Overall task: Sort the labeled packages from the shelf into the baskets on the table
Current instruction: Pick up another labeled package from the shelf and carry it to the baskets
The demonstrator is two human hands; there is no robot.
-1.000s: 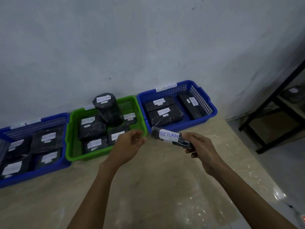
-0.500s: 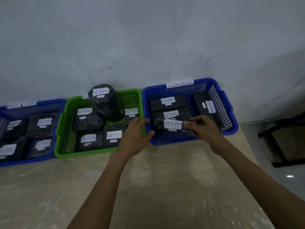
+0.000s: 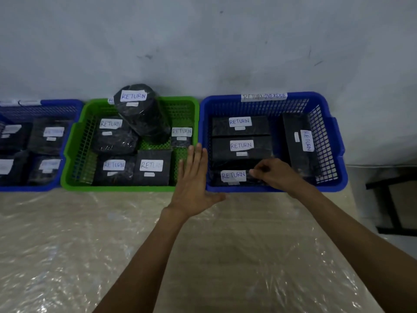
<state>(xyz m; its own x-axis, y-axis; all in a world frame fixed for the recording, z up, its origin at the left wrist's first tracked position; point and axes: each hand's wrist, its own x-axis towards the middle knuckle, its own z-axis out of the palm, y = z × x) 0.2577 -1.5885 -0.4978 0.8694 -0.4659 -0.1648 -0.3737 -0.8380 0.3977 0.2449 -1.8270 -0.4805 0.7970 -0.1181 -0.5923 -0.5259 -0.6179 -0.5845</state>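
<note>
One head-worn wide-angle view, looking forward and down over the plastic-covered beige surface (image 3: 225,256) at three plastic mesh baskets against the grey wall (image 3: 203,41); close range, forearms entering from below.

Left grip (image 3: 194,184): flat, palm down, fingers straight and close together, thumb splayed toward right. Right grip (image 3: 276,175): fingers curled, tips pinching end of package (image 3: 233,176). Both forearms bare, stretched forward, right one angled inward.
</note>
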